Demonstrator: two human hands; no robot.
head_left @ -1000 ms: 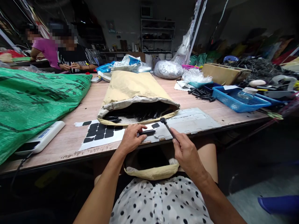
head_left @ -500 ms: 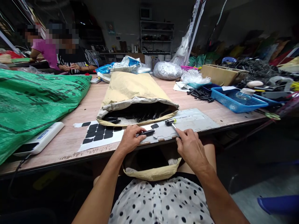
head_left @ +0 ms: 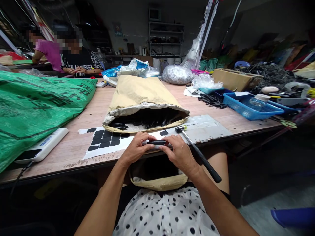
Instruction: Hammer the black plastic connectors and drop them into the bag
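A slim black pen-like piece (head_left: 158, 142) lies level between my two hands, above the table's front edge. My left hand (head_left: 138, 148) pinches its left end, and my right hand (head_left: 177, 151) has thumb and fingers closed on its right end. To the right rests a small hammer (head_left: 202, 159), its head on the grey cardboard (head_left: 209, 128) and its black handle jutting over the edge. Beyond my hands, a tan paper sack (head_left: 145, 90) lies with its mouth towards me, holding many similar black pieces. Another open sack (head_left: 159, 184) sits at my lap, its inside dark.
Black square pads (head_left: 104, 140) lie on a white sheet at left. Further left are a white device (head_left: 46, 144) with a cable and a green woven sack (head_left: 44, 105). A blue basket (head_left: 251, 109) stands right, near loose black pieces (head_left: 211, 100). Two people sit at far left.
My right hand has let go of the hammer, which now lies on the cardboard and over the edge. That hand has moved left and taken hold of the black piece's right end.
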